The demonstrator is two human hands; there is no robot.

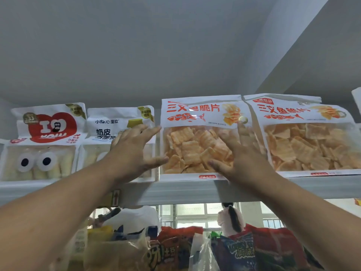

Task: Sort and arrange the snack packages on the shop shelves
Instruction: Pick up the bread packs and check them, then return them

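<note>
On the top shelf stand several snack bags in a row. A bag of orange crisp chips with red lettering stands in the middle. My left hand is spread at its left edge, over the neighbouring white milk-roll bag. My right hand lies flat with fingers apart on the chip bag's clear front. Neither hand grips anything. A second identical chip bag stands to the right, and a white bag with a red heart stands at the far left.
Below the shelf, colourful snack packages and plastic bags crowd the lower level. Through the gap a person with a ponytail stands beyond the rack, in front of windows. Grey ceiling fills the space above the top shelf.
</note>
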